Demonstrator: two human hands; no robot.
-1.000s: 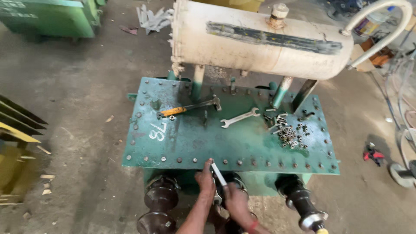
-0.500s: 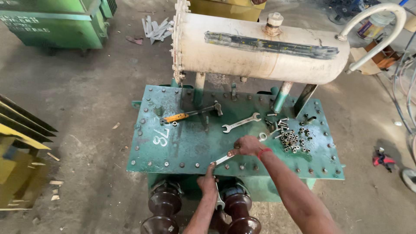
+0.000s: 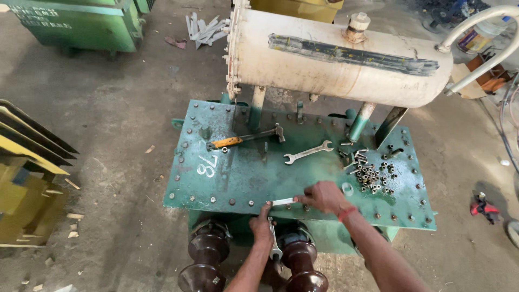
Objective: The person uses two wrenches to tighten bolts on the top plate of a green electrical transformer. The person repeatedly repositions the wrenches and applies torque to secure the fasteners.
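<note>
The cream tank [image 3: 340,57] sits above the green lid [image 3: 243,173]. Most edge bolts look fitted. A hammer [image 3: 246,139], a spare wrench [image 3: 308,153] and loose nuts [image 3: 373,176] lie on the lid. At the near edge, the right hand [image 3: 324,196] has its grip closed on a wrench [image 3: 284,201]. The left hand [image 3: 263,226] clamps a second wrench [image 3: 274,243] beneath; tightening here appears unfinished.
</note>
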